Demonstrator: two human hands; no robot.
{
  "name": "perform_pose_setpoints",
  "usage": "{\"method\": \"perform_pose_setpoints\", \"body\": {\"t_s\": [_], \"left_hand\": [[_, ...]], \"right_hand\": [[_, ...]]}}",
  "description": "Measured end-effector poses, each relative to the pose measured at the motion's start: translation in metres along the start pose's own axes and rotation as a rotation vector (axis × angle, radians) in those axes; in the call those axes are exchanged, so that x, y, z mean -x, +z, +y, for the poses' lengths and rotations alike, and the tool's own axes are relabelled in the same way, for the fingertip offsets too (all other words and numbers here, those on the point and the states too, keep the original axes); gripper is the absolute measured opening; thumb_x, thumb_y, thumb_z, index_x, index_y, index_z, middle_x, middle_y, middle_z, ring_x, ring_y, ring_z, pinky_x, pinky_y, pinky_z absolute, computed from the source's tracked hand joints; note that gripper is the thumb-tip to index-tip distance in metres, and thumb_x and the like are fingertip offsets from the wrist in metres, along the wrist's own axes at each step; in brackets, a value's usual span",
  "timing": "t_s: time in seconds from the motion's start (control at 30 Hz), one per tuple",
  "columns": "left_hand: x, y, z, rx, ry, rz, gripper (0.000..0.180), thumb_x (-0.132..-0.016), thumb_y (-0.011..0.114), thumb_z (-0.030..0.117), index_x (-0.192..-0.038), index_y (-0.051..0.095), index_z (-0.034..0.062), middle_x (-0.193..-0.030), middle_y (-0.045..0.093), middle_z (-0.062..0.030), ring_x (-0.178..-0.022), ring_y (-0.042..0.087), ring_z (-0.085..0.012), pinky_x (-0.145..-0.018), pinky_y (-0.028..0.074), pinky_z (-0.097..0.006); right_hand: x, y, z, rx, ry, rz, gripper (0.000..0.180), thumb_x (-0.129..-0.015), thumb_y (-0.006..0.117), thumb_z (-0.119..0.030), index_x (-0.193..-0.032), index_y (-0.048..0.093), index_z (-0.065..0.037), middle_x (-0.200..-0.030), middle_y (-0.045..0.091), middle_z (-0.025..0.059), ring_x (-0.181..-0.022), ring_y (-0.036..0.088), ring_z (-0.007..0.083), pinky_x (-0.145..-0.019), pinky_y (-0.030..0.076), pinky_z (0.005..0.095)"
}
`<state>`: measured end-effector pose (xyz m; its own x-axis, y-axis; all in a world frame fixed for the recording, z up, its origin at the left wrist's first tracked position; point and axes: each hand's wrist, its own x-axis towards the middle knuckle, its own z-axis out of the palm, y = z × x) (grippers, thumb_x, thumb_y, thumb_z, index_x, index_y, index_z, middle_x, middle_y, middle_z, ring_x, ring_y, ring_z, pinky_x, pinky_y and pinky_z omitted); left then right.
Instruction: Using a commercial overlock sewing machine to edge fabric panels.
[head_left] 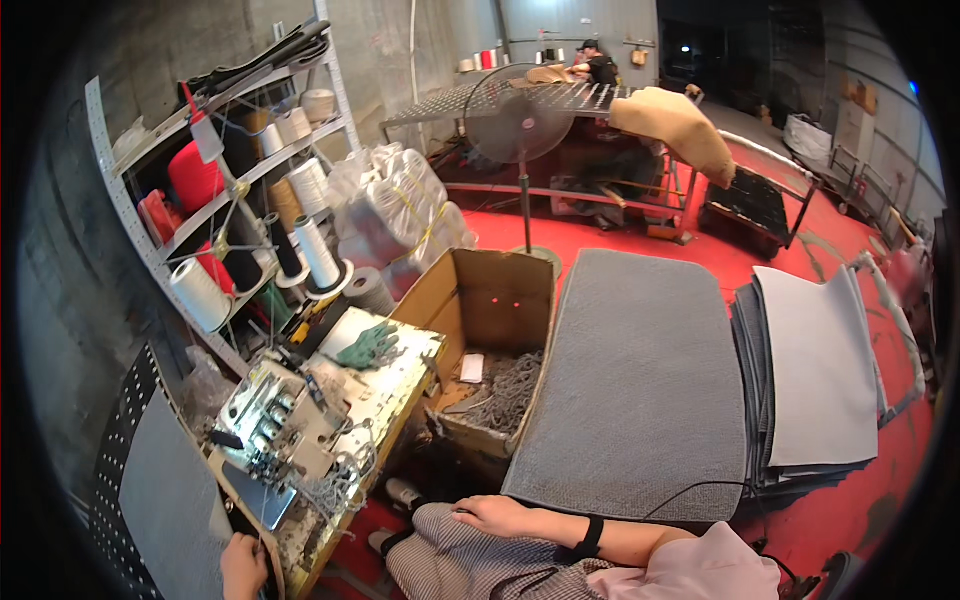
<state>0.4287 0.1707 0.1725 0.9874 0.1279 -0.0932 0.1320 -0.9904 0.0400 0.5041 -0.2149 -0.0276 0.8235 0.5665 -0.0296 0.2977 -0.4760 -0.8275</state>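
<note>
At the lower left, my left hand (243,568) is closed on the near edge of a grey mat (170,490). That mat lies against a black perforated board (106,470), left of an overlock sewing machine (290,420). My right hand (495,516) rests on my leg, over striped trousers (450,560), its fingers laid out and holding nothing. A phone-like flat device (262,497) lies on the worn sewing table (395,400) just beyond my left hand. Tangled grey thread trimmings (335,490) hang at the machine's front.
A green glove (370,345) lies on the table. Beside it stands a cardboard box (500,300) with grey yarn scraps. Grey mats (650,370) and a lighter stack (820,370) are on my right. Thread shelves (225,200), a fan (522,125) and a distant person (602,68) appear beyond.
</note>
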Motion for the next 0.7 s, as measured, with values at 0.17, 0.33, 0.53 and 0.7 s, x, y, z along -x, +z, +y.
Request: {"method": "perform_pose_setpoints", "body": {"t_s": [0.17,0.33,0.53,0.7], "left_hand": [[-0.001,0.0,-0.016,0.11,0.137,-0.046,0.013,-0.079,0.047,0.006,-0.087,0.057,0.0023,-0.083,0.055,-0.0202,-0.082,0.051,-0.0392,-0.071,0.042,-0.041],[-0.007,0.001,0.026,0.34,0.351,0.015,0.011,-0.077,0.048,-0.001,-0.085,0.055,-0.0005,-0.08,0.053,-0.0181,-0.077,0.052,-0.0349,-0.07,0.042,-0.037],[-0.01,0.01,0.033,0.472,0.285,0.111,0.012,-0.079,0.049,-0.001,-0.088,0.056,0.0,-0.083,0.054,-0.014,-0.08,0.054,-0.0285,-0.072,0.043,-0.033],[-0.011,0.029,0.033,0.504,0.273,0.334,0.017,-0.08,0.051,0.0,-0.096,0.057,-0.0001,-0.086,0.056,-0.0122,-0.08,0.055,-0.0259,-0.073,0.044,-0.032]], "right_hand": [[-0.009,-0.012,-0.011,-0.033,0.056,-0.071,0.041,-0.091,0.039,-0.037,-0.111,0.051,-0.003,-0.103,0.058,0.0183,-0.095,0.055,0.0343,-0.082,0.044,0.0397],[-0.041,-0.014,-0.036,-0.168,-0.028,-0.062,0.036,-0.09,0.043,-0.034,-0.103,0.049,-0.001,-0.089,0.057,0.023,-0.087,0.056,0.0375,-0.074,0.045,0.0424],[-0.109,0.041,-0.09,-0.246,-0.357,-0.201,0.032,-0.088,0.046,-0.033,-0.105,0.053,-0.006,-0.091,0.059,0.0182,-0.085,0.057,0.0349,-0.075,0.045,0.0412],[-0.17,0.115,-0.125,-0.554,-0.332,-0.243,0.032,-0.087,0.051,-0.034,-0.096,0.055,-0.004,-0.075,0.059,0.0081,-0.069,0.055,0.0164,-0.063,0.044,0.0302]]}}
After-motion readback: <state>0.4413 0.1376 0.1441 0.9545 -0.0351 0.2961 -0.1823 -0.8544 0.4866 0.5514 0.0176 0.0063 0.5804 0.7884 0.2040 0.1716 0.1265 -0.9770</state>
